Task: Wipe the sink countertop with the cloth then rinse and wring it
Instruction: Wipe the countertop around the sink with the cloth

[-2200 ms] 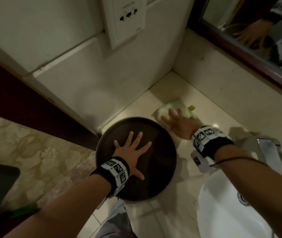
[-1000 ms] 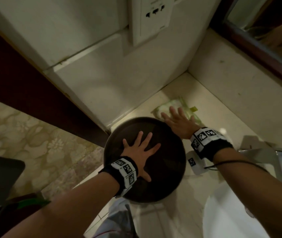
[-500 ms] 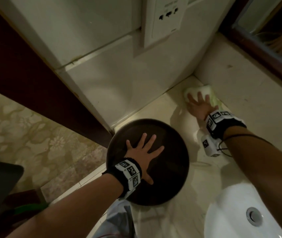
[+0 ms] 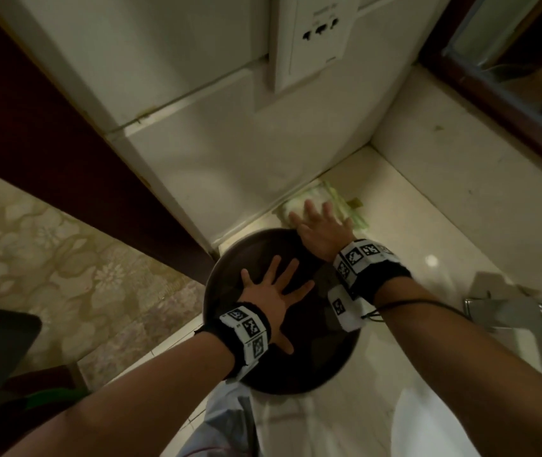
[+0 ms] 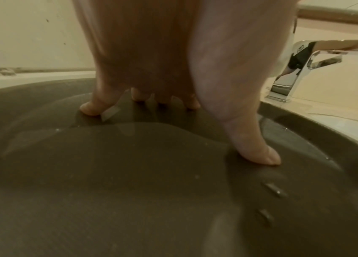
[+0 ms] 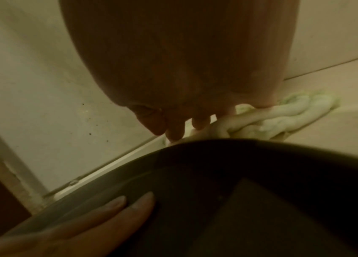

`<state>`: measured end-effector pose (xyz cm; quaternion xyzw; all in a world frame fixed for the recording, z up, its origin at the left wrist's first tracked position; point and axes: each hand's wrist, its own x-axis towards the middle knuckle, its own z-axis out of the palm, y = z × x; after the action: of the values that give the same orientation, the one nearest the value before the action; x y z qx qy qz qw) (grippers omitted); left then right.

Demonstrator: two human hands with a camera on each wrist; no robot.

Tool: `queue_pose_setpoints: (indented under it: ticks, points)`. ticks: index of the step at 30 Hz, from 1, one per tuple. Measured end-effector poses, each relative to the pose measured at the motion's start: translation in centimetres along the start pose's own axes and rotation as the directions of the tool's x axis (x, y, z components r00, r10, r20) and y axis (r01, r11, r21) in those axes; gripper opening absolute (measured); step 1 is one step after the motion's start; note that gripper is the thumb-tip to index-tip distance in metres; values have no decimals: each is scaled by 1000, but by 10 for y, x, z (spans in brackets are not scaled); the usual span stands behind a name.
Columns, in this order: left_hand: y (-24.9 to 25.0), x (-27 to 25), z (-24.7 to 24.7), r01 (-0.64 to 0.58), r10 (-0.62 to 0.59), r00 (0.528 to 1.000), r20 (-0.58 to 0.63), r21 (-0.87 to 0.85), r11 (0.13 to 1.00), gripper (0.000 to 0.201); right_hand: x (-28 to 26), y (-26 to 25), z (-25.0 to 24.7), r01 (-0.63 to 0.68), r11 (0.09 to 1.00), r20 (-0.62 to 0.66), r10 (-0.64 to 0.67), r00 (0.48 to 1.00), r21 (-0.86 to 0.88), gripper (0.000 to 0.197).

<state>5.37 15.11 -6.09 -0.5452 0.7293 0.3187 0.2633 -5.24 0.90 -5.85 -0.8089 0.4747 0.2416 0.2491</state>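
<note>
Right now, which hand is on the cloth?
The right hand, fingers flat on the pale green cloth by the wall. The left hand lies spread on the dark round tray instead.

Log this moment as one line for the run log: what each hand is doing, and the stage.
stage: wiping countertop | right hand: pressing cloth flat by wall | left hand: flat on dark round tray | rinse: not begun

Both hands (image 4: pixel 274 300) (image 4: pixel 324 230) flat, fingers spread

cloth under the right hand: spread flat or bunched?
Bunched. In the right wrist view the cloth lies in thick rolled folds on the countertop, with the right hand pressing on it beside the dark round tray.
</note>
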Motion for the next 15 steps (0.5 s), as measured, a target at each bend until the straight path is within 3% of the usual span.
queue_pose_setpoints:
  ticks: [7,10,15]
  points:
    - [1,0,2,4,-4,1000,-9,5,1000,126,4,37,-6,73,991,-35,-78,996,-116,51]
    - [1,-2,1,-3,3,1000,-8,0,1000,124,17,60,-19,11,994,-56,-17,998,-113,49]
    - [0,0,2,-4,4,1000,-5,-4,1000,123,38,99,-43,-141,986,-75,148,986,95,47]
